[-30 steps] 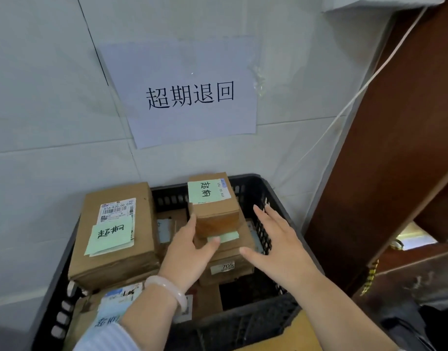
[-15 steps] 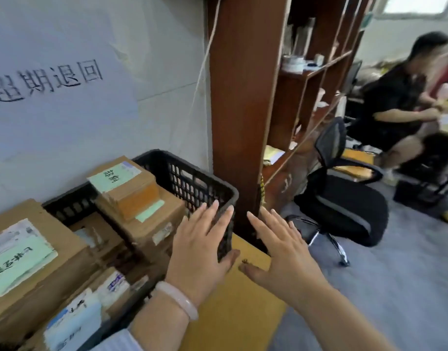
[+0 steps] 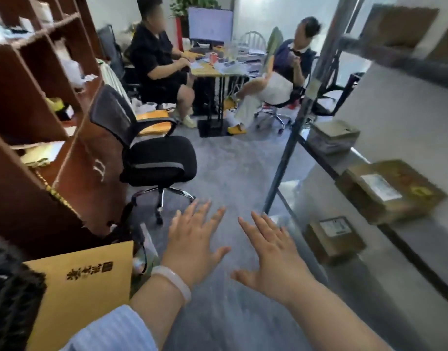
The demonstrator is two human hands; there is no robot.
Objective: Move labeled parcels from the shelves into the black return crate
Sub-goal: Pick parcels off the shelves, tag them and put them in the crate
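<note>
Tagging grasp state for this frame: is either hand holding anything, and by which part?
Nothing held: left hand and right hand are both open, fingers spread, and the shelf parcels lie untouched.

Brown cardboard parcels [image 3: 389,191] with paper labels on metal shelves [image 3: 319,158] — glossy reddish wood bookcase [image 3: 20,102], matt grey floor [image 3: 230,173].

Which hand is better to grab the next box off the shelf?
Probably the right hand: it is empty, open, and nearer the grey metal shelf holding the brown cardboard parcel with a white label. The left hand is open too, but farther away.
</note>
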